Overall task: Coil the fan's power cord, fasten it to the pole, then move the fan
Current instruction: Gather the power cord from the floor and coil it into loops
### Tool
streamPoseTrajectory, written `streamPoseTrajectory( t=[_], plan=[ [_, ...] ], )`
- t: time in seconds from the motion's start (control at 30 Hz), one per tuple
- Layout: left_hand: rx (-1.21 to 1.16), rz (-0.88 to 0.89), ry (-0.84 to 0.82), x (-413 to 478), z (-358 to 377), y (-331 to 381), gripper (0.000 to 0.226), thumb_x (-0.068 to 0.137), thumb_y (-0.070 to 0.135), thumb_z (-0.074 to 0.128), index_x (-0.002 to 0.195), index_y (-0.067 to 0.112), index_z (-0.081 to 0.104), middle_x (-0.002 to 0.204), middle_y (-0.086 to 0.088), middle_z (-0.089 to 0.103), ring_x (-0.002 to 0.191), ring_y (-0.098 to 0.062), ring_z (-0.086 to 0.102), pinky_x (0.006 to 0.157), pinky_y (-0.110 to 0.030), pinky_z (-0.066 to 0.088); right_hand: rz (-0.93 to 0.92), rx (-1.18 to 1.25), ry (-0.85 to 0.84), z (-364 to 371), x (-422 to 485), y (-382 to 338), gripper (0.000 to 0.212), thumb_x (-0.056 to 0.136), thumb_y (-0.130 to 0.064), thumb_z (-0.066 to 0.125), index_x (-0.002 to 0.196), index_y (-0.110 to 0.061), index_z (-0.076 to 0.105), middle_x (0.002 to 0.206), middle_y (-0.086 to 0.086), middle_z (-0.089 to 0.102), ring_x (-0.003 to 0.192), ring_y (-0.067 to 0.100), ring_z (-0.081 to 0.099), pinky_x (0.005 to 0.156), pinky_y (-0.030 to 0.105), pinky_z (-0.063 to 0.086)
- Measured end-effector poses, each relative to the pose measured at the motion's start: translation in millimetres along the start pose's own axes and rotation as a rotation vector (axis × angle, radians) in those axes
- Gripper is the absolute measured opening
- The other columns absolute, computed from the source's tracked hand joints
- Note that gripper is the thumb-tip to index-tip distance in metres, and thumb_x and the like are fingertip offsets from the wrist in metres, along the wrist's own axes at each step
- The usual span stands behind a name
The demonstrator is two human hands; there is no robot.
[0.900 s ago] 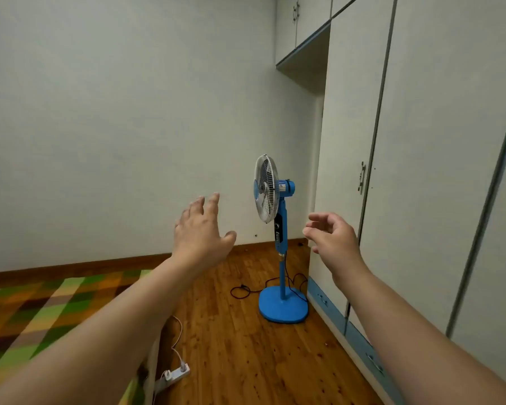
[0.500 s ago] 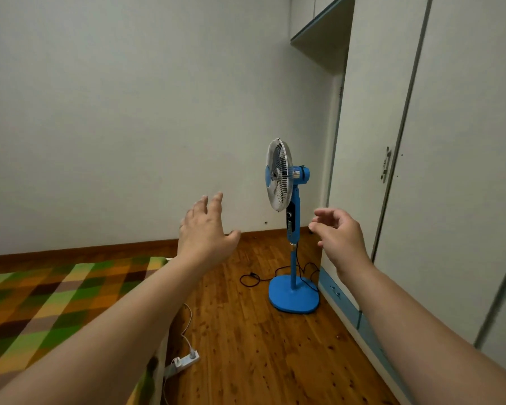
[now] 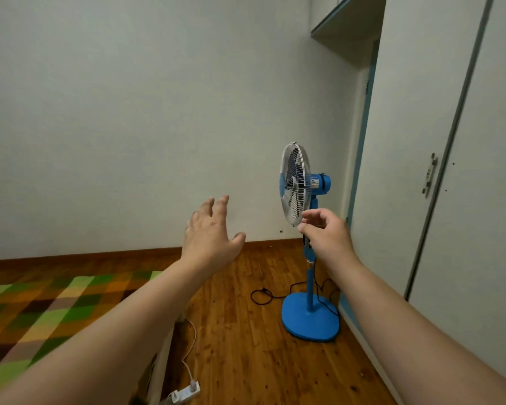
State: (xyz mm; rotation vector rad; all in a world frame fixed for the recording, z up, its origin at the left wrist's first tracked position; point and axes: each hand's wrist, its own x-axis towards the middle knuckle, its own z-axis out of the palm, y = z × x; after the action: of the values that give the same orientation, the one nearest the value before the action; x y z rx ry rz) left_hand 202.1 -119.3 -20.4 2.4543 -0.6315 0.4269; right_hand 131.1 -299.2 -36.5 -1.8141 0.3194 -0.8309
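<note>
The blue pedestal fan with white grille [image 3: 294,182] stands right of centre on the wooden floor [image 3: 246,361], its black power cord [image 3: 265,289] loose beside the base [image 3: 310,321]. The left hand [image 3: 211,238] has its fingers spread apart; the right hand [image 3: 329,238] curls its fingers loosely, apparently empty.

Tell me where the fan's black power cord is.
In the head view, the black power cord lies loose on the wooden floor, looping just left of the blue fan's round base.
</note>
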Motion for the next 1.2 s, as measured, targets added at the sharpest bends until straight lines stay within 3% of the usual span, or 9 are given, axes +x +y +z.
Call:
streamPoseTrajectory(
  t=[0.2,0.53,0.8,1.2],
  plan=[
    [-0.012,-0.01,0.018,54.6,27.4,-1.8,0.078,0.087,0.039,0.055,0.148,0.025,0.009,0.157,-0.006,0.016,0.144,-0.027,0.015,0.116,-0.044,0.021,-0.002,-0.074,-0.023,9.7,55.8,27.4,0.019,0.085,-0.012,0.059,0.101,-0.022,0.058,0.104,0.001,0.06,0.097,0.015,0.056,0.07,0.021,0.045],
    [0.009,-0.028,0.018,142.3,76.1,-45.3,0.078,0.086,0.041,0.055,0.148,0.025,0.011,0.155,-0.007,0.019,0.142,-0.027,0.019,0.114,-0.044,0.025,-0.012,-0.119,-0.069,65.2,142.8,64.0,0.02,0.085,-0.013,0.059,0.103,-0.021,0.058,0.102,-0.002,0.058,0.095,0.013,0.054,0.062,0.016,0.04],
    [-0.023,-0.009,0.029,247.4,99.2,-91.6,0.075,0.087,0.038,0.054,0.148,0.024,0.012,0.155,-0.007,0.019,0.143,-0.027,0.017,0.115,-0.044,0.024,-0.017,-0.116,-0.057,134.6,234.3,83.7,0.022,0.083,-0.011,0.06,0.104,-0.018,0.061,0.104,0.001,0.061,0.1,0.016,0.056,0.087,0.033,0.049],
    [-0.032,0.027,-0.012,412.9,153.0,-142.0,0.07,0.087,0.038,0.053,0.146,0.021,0.019,0.151,-0.006,0.027,0.139,-0.026,0.024,0.11,-0.04,0.029,0.019,-0.157,-0.016,214.0,380.8,117.4,0.026,0.082,-0.012,0.061,0.107,-0.019,0.061,0.103,0.0,0.062,0.1,0.018,0.058,0.093,0.042,0.05]
  ],
)
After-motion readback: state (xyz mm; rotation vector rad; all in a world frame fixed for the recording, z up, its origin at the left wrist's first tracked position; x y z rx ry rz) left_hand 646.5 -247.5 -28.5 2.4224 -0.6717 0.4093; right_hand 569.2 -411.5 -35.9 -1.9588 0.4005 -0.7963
